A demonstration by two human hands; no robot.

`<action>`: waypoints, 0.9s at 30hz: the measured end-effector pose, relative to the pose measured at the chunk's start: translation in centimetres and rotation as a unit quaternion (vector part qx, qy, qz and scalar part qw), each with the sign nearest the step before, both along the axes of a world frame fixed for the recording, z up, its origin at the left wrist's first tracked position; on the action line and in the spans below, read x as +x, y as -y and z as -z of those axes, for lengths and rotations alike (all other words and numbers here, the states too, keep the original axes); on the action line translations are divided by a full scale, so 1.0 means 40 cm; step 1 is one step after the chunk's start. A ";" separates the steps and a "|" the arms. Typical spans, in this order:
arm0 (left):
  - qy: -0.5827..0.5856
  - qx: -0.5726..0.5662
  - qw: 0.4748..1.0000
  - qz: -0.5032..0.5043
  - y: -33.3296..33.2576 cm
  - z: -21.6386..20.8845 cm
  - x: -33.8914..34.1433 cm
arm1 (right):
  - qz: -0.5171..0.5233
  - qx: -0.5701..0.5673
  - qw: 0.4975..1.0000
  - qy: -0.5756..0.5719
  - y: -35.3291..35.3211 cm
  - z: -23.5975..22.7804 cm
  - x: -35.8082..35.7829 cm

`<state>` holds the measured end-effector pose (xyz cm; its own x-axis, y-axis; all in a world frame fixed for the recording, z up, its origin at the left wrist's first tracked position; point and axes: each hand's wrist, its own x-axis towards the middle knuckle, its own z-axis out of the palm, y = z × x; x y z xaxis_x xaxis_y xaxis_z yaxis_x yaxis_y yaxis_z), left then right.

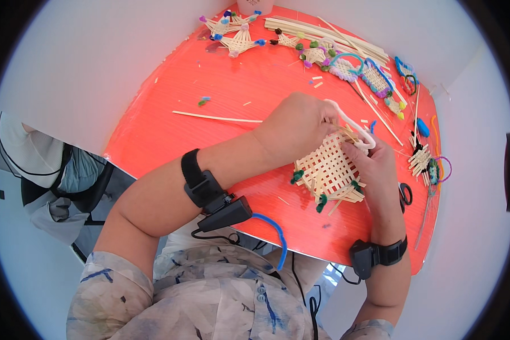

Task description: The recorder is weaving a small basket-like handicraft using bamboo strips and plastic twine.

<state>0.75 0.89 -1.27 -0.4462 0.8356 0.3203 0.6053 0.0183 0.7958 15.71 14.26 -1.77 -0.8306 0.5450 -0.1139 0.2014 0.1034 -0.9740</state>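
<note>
Left of the white fuzzy stem (352, 120), the left hand's (301, 123) grip closes on what looks like a thin strip (344, 130); the right hand's (378, 163) grip pinches the woven panel's (330, 163) far-right corner, seemingly steadying it over the counter's (170, 85) right side.

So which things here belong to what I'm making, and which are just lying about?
In use, it seems:
- woven mat, in the right hand
- white cord, by the left hand

Lying about:
- woven stars
- long strips, perhaps spare material
- scissors
- blue cord
</note>
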 end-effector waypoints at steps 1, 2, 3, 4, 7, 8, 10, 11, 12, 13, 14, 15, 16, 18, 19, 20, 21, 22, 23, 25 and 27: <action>-0.010 -0.006 1.000 -0.001 -0.001 -0.001 -0.001 | -0.002 0.014 1.000 -0.003 -0.003 0.003 0.001; -0.021 -0.013 1.000 -0.003 -0.002 -0.002 -0.001 | -0.004 0.029 1.000 -0.007 -0.005 0.005 0.002; -0.021 -0.012 1.000 -0.003 -0.001 -0.002 -0.001 | -0.004 0.030 1.000 -0.007 -0.004 0.004 0.002; -0.016 -0.019 1.000 -0.001 0.001 -0.002 0.000 | -0.004 0.033 0.999 -0.005 -0.001 0.004 0.002; -0.016 -0.057 0.998 0.001 0.003 -0.005 -0.006 | -0.003 0.066 0.998 0.003 0.021 -0.010 -0.002; -0.020 -0.087 0.996 0.003 0.005 -0.006 -0.008 | -0.001 0.095 0.995 0.009 0.027 -0.015 -0.005; -0.042 -0.085 0.996 -0.002 0.006 0.000 -0.012 | 0.006 0.101 0.995 -0.012 0.024 -0.011 -0.004; -0.064 -0.082 0.995 -0.007 0.007 0.003 -0.012 | 0.012 0.108 0.994 -0.032 0.022 -0.009 -0.003; -0.064 -0.082 0.995 -0.007 0.007 0.002 -0.012 | 0.012 0.108 0.993 -0.033 0.017 -0.009 -0.001; -0.067 -0.093 0.993 -0.015 0.006 0.002 -0.010 | 0.008 0.141 0.990 -0.006 0.011 -0.010 0.003; -0.069 -0.103 0.992 -0.022 0.006 0.002 -0.008 | 0.004 0.173 0.985 0.022 0.008 -0.010 0.004; -0.069 -0.103 0.992 -0.022 0.005 0.008 -0.007 | 0.004 0.173 0.985 0.021 0.008 -0.008 0.004; -0.103 -0.100 0.989 -0.038 0.005 0.020 -0.006 | 0.010 0.190 0.981 0.027 0.009 -0.004 0.002; -0.136 -0.095 0.985 -0.053 0.005 0.027 -0.002 | 0.016 0.207 0.978 0.033 0.013 -0.002 0.001; -0.132 -0.100 0.985 -0.051 0.005 0.028 -0.001 | 0.018 0.223 0.974 0.025 0.016 -0.002 0.000; -0.128 -0.104 0.985 -0.050 0.005 0.028 0.000 | 0.020 0.238 0.971 0.017 0.018 -0.003 0.000; -0.128 -0.104 0.985 -0.049 0.004 0.027 0.002 | 0.021 0.238 0.971 0.017 0.017 -0.002 0.001; -0.129 -0.097 0.986 -0.045 0.004 0.025 0.003 | 0.020 0.248 0.968 0.020 0.016 -0.001 0.001; -0.130 -0.091 0.986 -0.041 0.003 0.024 0.005 | 0.018 0.258 0.966 0.023 0.014 0.000 0.002; -0.122 -0.062 0.990 -0.040 0.004 0.043 -0.006 | 0.015 0.257 0.966 0.030 0.021 -0.007 -0.002; -0.113 -0.035 0.992 -0.036 0.002 0.043 -0.007 | 0.014 0.255 0.966 0.038 0.020 -0.008 -0.002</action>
